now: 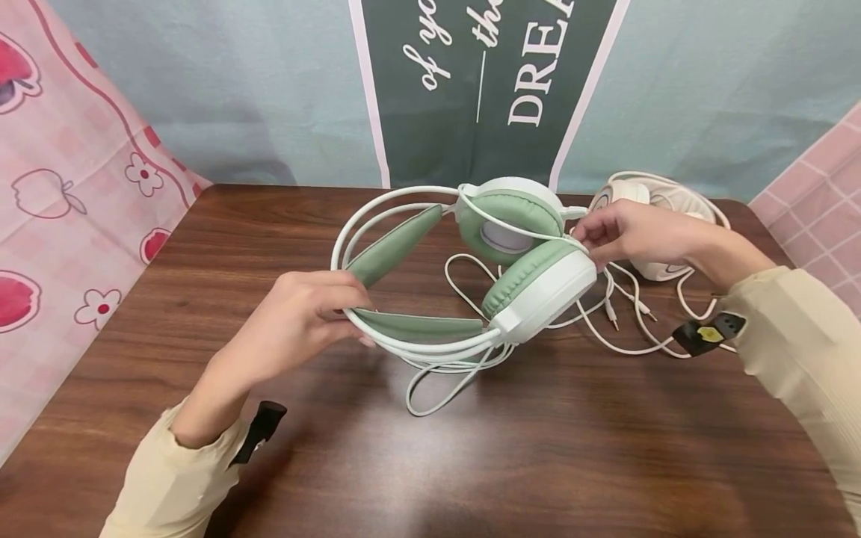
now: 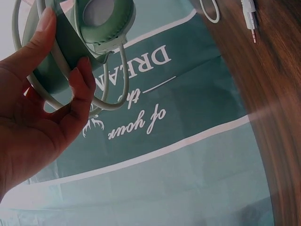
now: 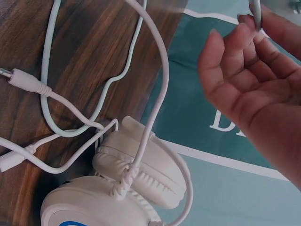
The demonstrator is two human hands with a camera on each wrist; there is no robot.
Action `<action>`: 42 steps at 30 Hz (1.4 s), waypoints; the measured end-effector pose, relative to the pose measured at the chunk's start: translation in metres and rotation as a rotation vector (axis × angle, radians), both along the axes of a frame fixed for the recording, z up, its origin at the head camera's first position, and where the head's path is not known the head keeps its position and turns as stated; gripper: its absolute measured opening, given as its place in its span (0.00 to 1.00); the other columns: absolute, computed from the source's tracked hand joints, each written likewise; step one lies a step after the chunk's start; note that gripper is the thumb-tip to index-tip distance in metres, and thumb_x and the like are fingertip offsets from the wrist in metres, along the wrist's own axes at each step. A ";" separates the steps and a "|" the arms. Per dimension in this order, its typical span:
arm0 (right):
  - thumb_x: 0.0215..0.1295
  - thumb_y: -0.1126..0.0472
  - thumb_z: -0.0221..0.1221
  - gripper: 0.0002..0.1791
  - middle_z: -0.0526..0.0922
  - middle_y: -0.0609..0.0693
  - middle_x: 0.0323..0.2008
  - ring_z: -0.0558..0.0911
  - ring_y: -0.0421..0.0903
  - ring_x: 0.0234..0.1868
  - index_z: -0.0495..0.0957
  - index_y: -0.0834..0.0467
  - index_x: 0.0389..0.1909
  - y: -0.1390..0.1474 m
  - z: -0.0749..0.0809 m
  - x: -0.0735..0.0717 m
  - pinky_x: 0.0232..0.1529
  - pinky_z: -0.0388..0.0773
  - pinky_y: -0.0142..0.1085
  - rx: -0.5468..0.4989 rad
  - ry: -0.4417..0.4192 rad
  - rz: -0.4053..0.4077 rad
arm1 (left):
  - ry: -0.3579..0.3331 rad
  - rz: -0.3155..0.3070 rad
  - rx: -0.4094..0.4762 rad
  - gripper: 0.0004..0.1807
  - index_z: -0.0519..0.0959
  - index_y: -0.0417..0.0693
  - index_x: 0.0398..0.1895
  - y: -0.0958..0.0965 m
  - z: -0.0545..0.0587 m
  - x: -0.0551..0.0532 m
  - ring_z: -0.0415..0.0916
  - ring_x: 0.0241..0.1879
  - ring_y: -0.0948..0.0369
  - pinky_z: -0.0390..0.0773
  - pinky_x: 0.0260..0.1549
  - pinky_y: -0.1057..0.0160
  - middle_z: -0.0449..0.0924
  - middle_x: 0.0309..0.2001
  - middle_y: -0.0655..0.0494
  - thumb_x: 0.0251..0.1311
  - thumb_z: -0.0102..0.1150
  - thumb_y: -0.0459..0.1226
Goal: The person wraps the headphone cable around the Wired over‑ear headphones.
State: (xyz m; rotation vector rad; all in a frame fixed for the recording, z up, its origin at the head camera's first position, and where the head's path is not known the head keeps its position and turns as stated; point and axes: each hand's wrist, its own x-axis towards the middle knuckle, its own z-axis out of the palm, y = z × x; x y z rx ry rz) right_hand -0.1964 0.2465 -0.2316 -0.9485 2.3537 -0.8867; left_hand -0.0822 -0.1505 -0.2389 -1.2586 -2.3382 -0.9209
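Note:
Headphones point(image 1: 538, 299) with white shells, green ear pads and a green padded double-hoop headband lie sideways in front of me, held above the table. My left hand point(image 1: 303, 321) grips the headband at its top, thumb and fingers around the hoops, as the left wrist view also shows. Beside the ear cups, my right hand point(image 1: 625, 235) pinches a thin white cable point(image 3: 257, 14) between thumb and fingertips. That cable crosses in front of the far ear cup. Below the headband, more of the cable point(image 1: 437, 403) hangs in loops close over the table.
White headphones point(image 3: 113, 183) sit at the table's back right, behind my right hand. Their cable and jack plugs point(image 1: 612, 314) trail across the dark wooden table point(image 1: 538, 448). A teal cloth with a lettered dark panel point(image 1: 477, 90) hangs behind, and a pink patterned cloth point(image 1: 74, 194) hangs at the left.

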 end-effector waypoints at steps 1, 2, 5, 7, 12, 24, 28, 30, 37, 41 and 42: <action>0.54 0.77 0.56 0.09 0.78 0.48 0.26 0.75 0.36 0.27 0.74 0.70 0.37 0.001 -0.001 0.000 0.30 0.71 0.27 -0.015 -0.001 0.027 | -0.002 0.000 0.002 0.13 0.79 0.52 0.22 0.000 0.000 0.000 0.72 0.27 0.71 0.70 0.28 0.73 0.76 0.26 0.67 0.31 0.73 0.32; 0.54 0.77 0.56 0.09 0.78 0.47 0.26 0.75 0.36 0.28 0.74 0.69 0.36 0.002 -0.003 0.000 0.29 0.72 0.27 -0.034 -0.008 0.055 | -0.006 -0.002 0.005 0.13 0.79 0.51 0.22 0.000 0.000 0.000 0.72 0.27 0.71 0.70 0.28 0.73 0.76 0.26 0.67 0.31 0.72 0.32; 0.52 0.79 0.56 0.09 0.79 0.45 0.28 0.77 0.36 0.31 0.73 0.67 0.35 0.002 -0.007 -0.001 0.32 0.73 0.28 -0.102 -0.075 0.106 | -0.010 -0.007 0.010 0.13 0.79 0.51 0.23 -0.001 0.000 0.000 0.72 0.27 0.71 0.70 0.28 0.73 0.76 0.27 0.67 0.31 0.72 0.32; 0.52 0.79 0.55 0.10 0.81 0.44 0.31 0.79 0.36 0.34 0.72 0.66 0.35 0.003 -0.010 -0.001 0.34 0.74 0.28 -0.136 -0.114 0.117 | -0.005 -0.005 0.014 0.13 0.79 0.51 0.23 0.000 0.001 0.000 0.72 0.27 0.71 0.70 0.28 0.74 0.76 0.27 0.67 0.31 0.72 0.32; 0.51 0.81 0.51 0.10 0.81 0.47 0.29 0.81 0.38 0.33 0.68 0.68 0.33 0.006 -0.014 0.000 0.34 0.75 0.29 -0.164 -0.155 0.066 | 0.012 0.016 0.031 0.13 0.79 0.52 0.22 0.000 0.001 0.001 0.72 0.26 0.71 0.70 0.27 0.74 0.76 0.26 0.67 0.32 0.73 0.31; 0.55 0.79 0.49 0.05 0.79 0.56 0.24 0.80 0.42 0.23 0.68 0.73 0.33 0.021 -0.022 0.006 0.25 0.77 0.35 -0.093 -0.141 -0.100 | 0.036 0.199 0.054 0.14 0.81 0.46 0.22 -0.014 0.001 -0.004 0.71 0.24 0.70 0.73 0.24 0.72 0.77 0.25 0.63 0.29 0.74 0.28; 0.57 0.79 0.48 0.04 0.80 0.57 0.24 0.80 0.45 0.21 0.69 0.72 0.33 0.023 -0.023 0.009 0.24 0.78 0.38 -0.115 -0.113 -0.162 | 0.035 0.220 0.056 0.14 0.81 0.45 0.22 -0.017 0.001 -0.006 0.71 0.24 0.70 0.73 0.24 0.72 0.77 0.25 0.62 0.28 0.75 0.28; 0.58 0.79 0.48 0.04 0.80 0.57 0.24 0.81 0.46 0.22 0.70 0.72 0.33 0.023 -0.025 0.010 0.25 0.78 0.38 -0.153 -0.117 -0.175 | 0.029 0.228 0.056 0.14 0.81 0.45 0.22 -0.017 0.000 -0.006 0.70 0.24 0.70 0.73 0.23 0.72 0.77 0.24 0.63 0.28 0.74 0.28; 0.60 0.79 0.46 0.08 0.79 0.59 0.27 0.82 0.50 0.27 0.70 0.68 0.37 0.026 -0.031 0.014 0.30 0.79 0.41 -0.375 -0.267 -0.137 | 0.018 0.273 0.075 0.13 0.81 0.47 0.22 -0.015 -0.001 -0.008 0.69 0.23 0.70 0.70 0.23 0.74 0.76 0.23 0.64 0.29 0.74 0.28; 0.60 0.81 0.45 0.10 0.79 0.58 0.29 0.82 0.51 0.30 0.70 0.67 0.38 0.029 -0.034 0.015 0.31 0.79 0.41 -0.451 -0.316 -0.082 | 0.006 0.280 0.086 0.13 0.81 0.48 0.21 -0.015 -0.002 -0.010 0.69 0.23 0.69 0.69 0.23 0.75 0.76 0.23 0.65 0.29 0.74 0.27; 0.60 0.81 0.45 0.10 0.79 0.58 0.29 0.82 0.50 0.31 0.69 0.67 0.38 0.029 -0.035 0.015 0.32 0.79 0.41 -0.467 -0.320 -0.060 | 0.004 0.280 0.085 0.13 0.81 0.48 0.21 -0.015 -0.003 -0.011 0.69 0.22 0.69 0.69 0.23 0.75 0.76 0.23 0.65 0.30 0.74 0.27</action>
